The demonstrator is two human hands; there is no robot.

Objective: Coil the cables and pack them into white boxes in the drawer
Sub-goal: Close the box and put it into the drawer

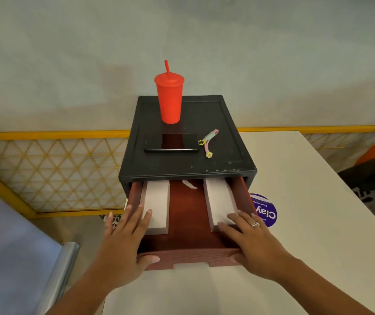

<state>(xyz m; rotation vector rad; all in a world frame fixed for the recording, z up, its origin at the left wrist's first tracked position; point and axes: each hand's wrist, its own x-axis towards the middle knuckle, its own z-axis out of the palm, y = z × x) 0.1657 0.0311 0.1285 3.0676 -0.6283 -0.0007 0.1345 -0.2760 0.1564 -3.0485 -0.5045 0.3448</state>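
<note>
A black single-drawer cabinet (227, 155) is set on a white table (307, 223), and its red-brown drawer (186, 212) is seen pulled well out toward the viewer. Two white boxes are laid lengthwise in the drawer: the left white box (157, 201) against the left wall and the right white box (218, 198) against the right wall, with bare drawer floor between them. What they hold cannot be told. A small white scrap (190, 184) is seen at the back of the drawer.

The left hand (122, 242) is held flat with fingers straight and spread; they are laid across the drawer's left wall and the near part of the left white box, and the thumb is rested along the drawer front. Nothing is gripped by it. The right hand (252, 242) is likewise spread flat, its fingertips rested on the near end of the right white box; a ring (254, 223) is worn on it, and nothing is held.

On the cabinet top a red lidded tumbler (169, 98) with a straw is stood upright near the back. A black smartphone (172, 143) is laid flat in front of it, and a short pastel cable (210, 142) is laid uncoiled just beside the phone's right end.

A round purple sticker (267, 212) is stuck to the table right of the drawer; "Clay" can be read on it upside down, while the smaller print is too small to be read. A yellow railing (45, 135) is seen behind.
</note>
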